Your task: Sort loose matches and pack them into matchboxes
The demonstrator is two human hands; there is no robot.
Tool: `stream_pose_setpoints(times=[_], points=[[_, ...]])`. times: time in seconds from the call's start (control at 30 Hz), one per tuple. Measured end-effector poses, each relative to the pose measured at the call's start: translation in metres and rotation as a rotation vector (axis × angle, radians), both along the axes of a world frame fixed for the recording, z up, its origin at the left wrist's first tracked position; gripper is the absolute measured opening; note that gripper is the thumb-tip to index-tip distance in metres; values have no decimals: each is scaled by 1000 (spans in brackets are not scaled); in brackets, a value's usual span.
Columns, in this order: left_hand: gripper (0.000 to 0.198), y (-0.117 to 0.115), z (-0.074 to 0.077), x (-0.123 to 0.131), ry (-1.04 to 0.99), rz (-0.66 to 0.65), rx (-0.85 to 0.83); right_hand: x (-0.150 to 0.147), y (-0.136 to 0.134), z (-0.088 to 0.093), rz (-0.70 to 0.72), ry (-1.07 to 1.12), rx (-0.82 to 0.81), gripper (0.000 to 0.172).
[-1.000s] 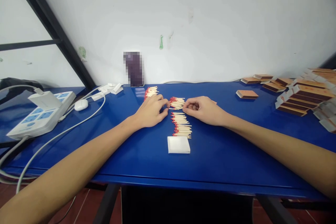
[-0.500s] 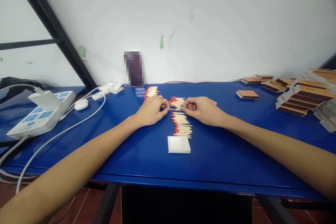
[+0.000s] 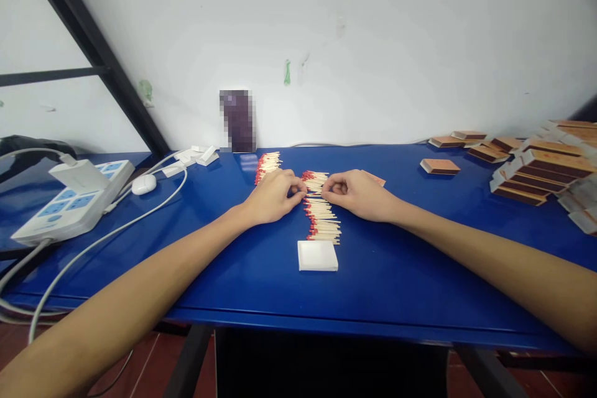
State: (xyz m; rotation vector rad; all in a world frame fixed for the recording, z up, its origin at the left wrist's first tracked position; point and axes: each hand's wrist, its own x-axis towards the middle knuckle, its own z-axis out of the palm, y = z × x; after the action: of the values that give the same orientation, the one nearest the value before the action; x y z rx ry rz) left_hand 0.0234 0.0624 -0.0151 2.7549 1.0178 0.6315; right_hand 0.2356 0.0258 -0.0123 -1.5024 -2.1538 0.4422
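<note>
Left hand (image 3: 273, 197) and right hand (image 3: 361, 196), curled with any grip unclear, flank matches (image 3: 321, 207) between far and near edges of the surface (image 3: 261, 280), probably light, stiff, snappable, best pinched at both ends.

Blue table (image 3: 396, 286), red-tipped matches (image 3: 324, 231), white tray (image 3: 318, 255), orange matchboxes (image 3: 439, 166), power strip (image 3: 77, 214)

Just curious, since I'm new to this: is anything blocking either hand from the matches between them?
Nothing visible is: the left hand is at the red tips of the matches, the right hand at their other ends. The tray lies nearer the camera, not between.
</note>
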Motion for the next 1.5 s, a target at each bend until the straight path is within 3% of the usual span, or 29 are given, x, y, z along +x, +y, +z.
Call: stream_pose_setpoints(times=[0.27,0.43,0.83,1.03,1.5], points=[[32,-2,-1,-1,17,-32,-19,-1,-3,0,-14,96,-24,19],[31,-3,-1,-2,14,-56,-39,2,0,-3,-65,85,22,16],[36,-3,-3,-5,18,-28,-19,6,1,-3,18,-36,31,16],[38,-3,-5,-5,90,-18,5,5,3,-8,61,-5,49,18],[31,-2,-5,-4,45,-66,-19,3,2,-11,69,59,70,18]])
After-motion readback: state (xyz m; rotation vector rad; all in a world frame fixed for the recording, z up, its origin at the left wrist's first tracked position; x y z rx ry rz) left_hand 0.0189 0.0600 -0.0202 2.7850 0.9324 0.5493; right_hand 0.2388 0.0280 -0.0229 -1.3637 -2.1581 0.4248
